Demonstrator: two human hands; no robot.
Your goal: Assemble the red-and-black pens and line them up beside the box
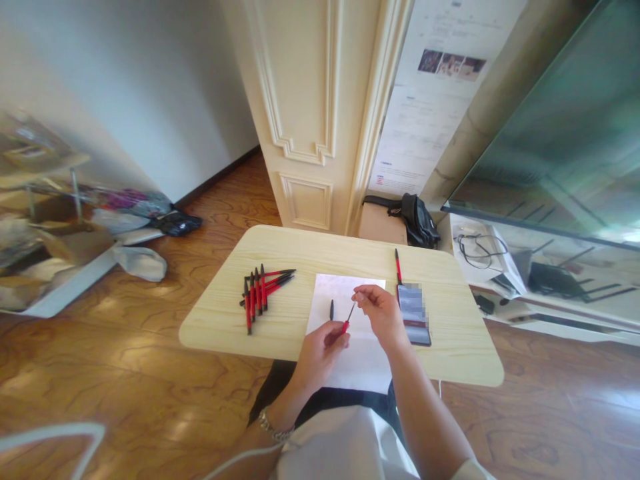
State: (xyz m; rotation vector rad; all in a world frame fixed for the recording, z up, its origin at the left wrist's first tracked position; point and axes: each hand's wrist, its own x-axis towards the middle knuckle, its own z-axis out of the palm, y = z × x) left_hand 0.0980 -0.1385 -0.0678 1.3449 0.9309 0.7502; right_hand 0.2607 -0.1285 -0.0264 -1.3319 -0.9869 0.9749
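My left hand [320, 353] is closed around a red pen barrel [345, 327], held above the sheet of paper [357, 370]. A thin dark refill [351, 311] sticks up out of the barrel at a slant. At the refill's upper end, the thumb and fingertips of my right hand [384, 315] are pinched together. Whatever sits between them is too small to make out. A loose black pen piece [331, 309] lies on the paper, just beyond my left hand.
Several red-and-black pens [257, 293] lie crossed on the table's [220, 320] left side. To the right are a phone [417, 333] and another red-and-black pen [399, 267]. Behind the table stand a beige box [383, 223] and a black bag [420, 220].
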